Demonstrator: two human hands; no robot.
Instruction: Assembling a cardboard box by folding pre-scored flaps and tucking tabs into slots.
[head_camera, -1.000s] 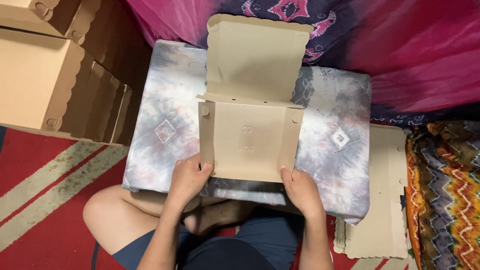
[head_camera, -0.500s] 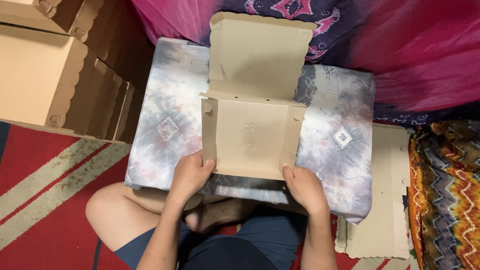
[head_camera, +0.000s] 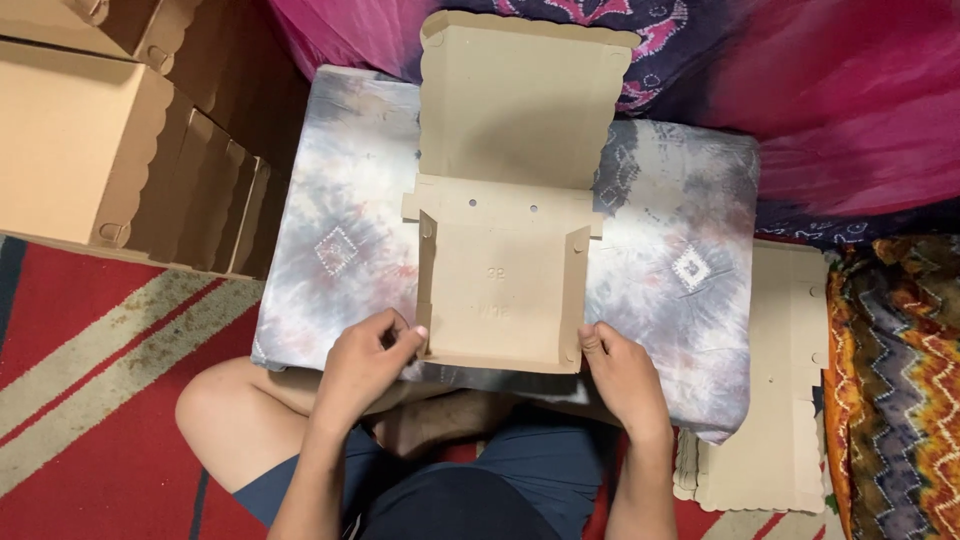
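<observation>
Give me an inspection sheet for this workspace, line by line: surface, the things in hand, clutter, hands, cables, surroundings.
Surface: tie-dye grey cushion on a red striped rug.
Job's things: part-folded cardboard box, side flaps raised, lid open and pointing away.
Clutter: flat box blanks stacked right of the cushion.
Grippers: left hand and right hand grip the box's near corners.
Cables: nothing seen.
Surroundings: assembled boxes at left, pink cloth behind, patterned cloth at right.

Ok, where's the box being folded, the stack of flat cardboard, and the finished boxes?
Box (head_camera: 505, 290): head view, on its flat bottom panel.
Flat cardboard (head_camera: 780, 400): head view, on the top sheet, right of the cushion.
Finished boxes (head_camera: 70, 140): head view, on the nearest box's top face.
</observation>
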